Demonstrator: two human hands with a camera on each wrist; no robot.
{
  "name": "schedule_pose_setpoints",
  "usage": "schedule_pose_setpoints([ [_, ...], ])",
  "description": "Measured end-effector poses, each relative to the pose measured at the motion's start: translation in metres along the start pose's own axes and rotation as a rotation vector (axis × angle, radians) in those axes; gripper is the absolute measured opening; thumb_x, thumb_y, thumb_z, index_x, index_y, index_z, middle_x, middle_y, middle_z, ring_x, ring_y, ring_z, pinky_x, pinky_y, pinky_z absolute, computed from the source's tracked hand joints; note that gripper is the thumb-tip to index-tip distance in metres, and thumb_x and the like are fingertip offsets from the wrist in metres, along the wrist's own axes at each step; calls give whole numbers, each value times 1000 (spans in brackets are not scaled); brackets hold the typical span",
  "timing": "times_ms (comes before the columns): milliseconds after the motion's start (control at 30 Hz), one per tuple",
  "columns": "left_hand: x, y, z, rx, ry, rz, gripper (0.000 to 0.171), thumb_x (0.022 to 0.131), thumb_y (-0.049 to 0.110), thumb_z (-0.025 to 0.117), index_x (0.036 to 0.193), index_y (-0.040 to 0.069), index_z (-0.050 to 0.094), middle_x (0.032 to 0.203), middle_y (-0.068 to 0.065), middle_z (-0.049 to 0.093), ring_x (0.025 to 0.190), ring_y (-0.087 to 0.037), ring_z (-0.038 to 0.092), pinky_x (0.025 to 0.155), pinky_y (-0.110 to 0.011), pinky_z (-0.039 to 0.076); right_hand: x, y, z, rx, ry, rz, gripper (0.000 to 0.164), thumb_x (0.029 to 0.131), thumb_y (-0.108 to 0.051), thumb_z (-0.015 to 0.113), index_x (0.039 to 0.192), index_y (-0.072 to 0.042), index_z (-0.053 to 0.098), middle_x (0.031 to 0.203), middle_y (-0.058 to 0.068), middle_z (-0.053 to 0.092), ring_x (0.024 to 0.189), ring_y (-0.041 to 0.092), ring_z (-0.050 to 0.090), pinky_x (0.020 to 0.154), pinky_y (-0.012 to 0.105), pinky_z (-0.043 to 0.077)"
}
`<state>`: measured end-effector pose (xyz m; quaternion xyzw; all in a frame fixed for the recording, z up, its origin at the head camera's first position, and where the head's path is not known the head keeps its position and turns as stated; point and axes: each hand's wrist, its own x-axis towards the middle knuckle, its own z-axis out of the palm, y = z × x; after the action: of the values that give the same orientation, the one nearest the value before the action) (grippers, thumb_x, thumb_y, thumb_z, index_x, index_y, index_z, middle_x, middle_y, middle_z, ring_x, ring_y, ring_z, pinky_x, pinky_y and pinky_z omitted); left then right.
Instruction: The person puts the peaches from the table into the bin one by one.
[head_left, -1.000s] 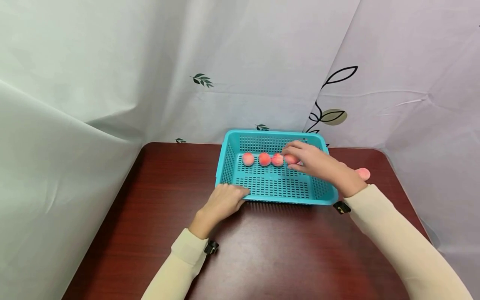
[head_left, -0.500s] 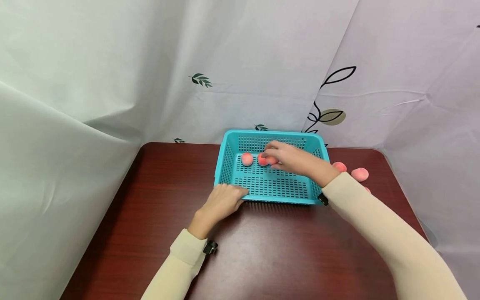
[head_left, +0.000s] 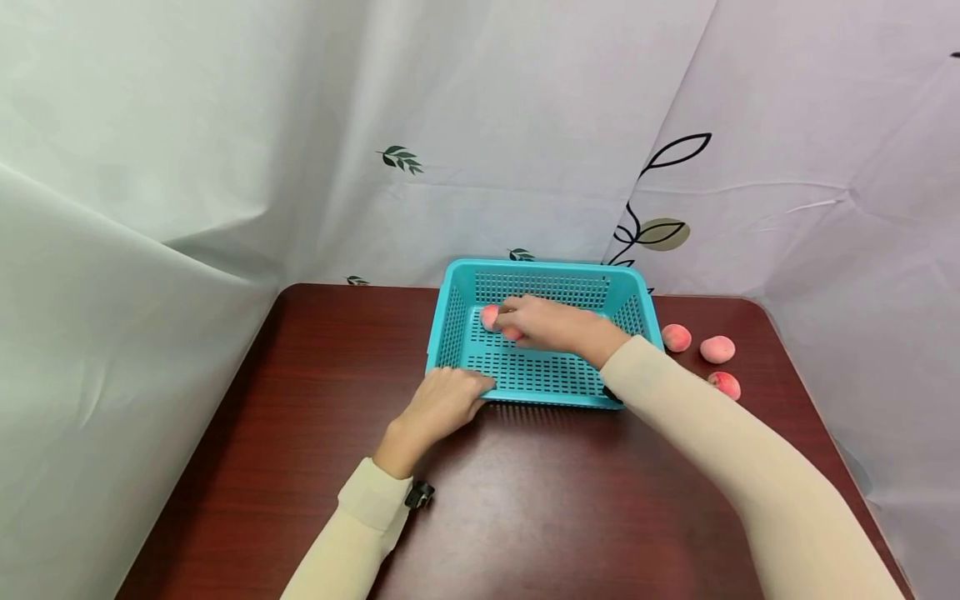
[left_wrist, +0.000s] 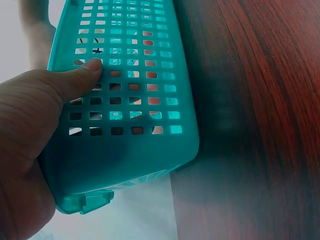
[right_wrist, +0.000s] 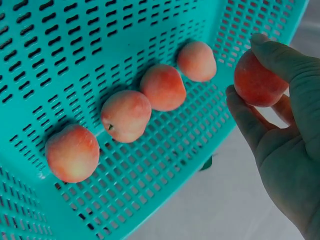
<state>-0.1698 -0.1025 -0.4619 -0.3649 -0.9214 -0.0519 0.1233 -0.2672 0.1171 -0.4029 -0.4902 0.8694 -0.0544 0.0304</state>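
Note:
A turquoise perforated plastic basket (head_left: 551, 398) stands at the back of the table. My left hand (head_left: 447, 400) grips its rim near the front left corner; in the left wrist view the thumb (left_wrist: 80, 80) lies against the outer wall. Over the basket, my right hand (head_left: 551, 323) holds a peach (right_wrist: 257, 80) between thumb and fingers, above the basket floor. Several other peaches lie inside in a row, among them a pale peach (right_wrist: 196, 61) and one peach (right_wrist: 72, 153) at the row's other end. From the head, my right hand hides most of that row.
To the right of the basket, a peach (head_left: 677, 337), a second peach (head_left: 717, 349) and a third peach (head_left: 724, 384) rest on the dark red wooden table (head_left: 570, 500). A pale curtain (head_left: 487, 150) with leaf prints hangs behind the table.
My right hand has moved left across the basket, carrying the peach above the row. The peaches on the table have come out from behind the right arm. My left hand stays on the rim.

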Motion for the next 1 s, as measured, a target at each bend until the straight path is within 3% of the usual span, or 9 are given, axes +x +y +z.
schedule_pose_setpoints([
  [167, 0, 1, 0, 1, 6, 4, 37, 94, 8, 70, 68, 21, 46, 60, 6, 48, 51, -10, 38, 49, -26, 16, 12, -7, 4, -39, -98, 32, 20, 96, -12, 73, 114, -16, 66, 116, 5, 62, 93, 22, 60, 75, 33, 52],
  [367, 1, 0, 0, -4, 0, -1, 37, 93, 9, 70, 68, 21, 46, 60, 6, 48, 51, -12, 42, 49, -26, 18, 23, -9, 9, -66, -217, 19, 15, 99, -9, 66, 114, -13, 67, 108, 2, 59, 85, 18, 53, 76, 30, 45],
  [633, 1, -2, 0, -7, 3, 8, 33, 93, 13, 72, 70, 21, 49, 62, 6, 52, 51, -14, 46, 48, -27, 23, 35, -7, 15, -100, -234, -30, 16, 99, -2, 63, 109, -12, 70, 96, 2, 53, 76, 15, 46, 66, 28, 39],
  [767, -1, -2, -1, -18, 2, 3, 35, 93, 11, 71, 69, 21, 48, 60, 5, 49, 51, -13, 44, 48, -27, 22, 45, -11, 19, -154, -283, -41, 20, 100, -3, 58, 112, -15, 70, 97, 0, 53, 78, 14, 44, 66, 26, 36],
  [1000, 0, 0, -1, -27, -11, 2, 35, 96, 13, 70, 69, 21, 48, 60, 6, 48, 51, -12, 44, 49, -26, 21, 55, -19, 28, -214, -387, -68, 22, 103, -8, 55, 118, -18, 68, 109, 3, 61, 88, 14, 53, 73, 25, 43],
])
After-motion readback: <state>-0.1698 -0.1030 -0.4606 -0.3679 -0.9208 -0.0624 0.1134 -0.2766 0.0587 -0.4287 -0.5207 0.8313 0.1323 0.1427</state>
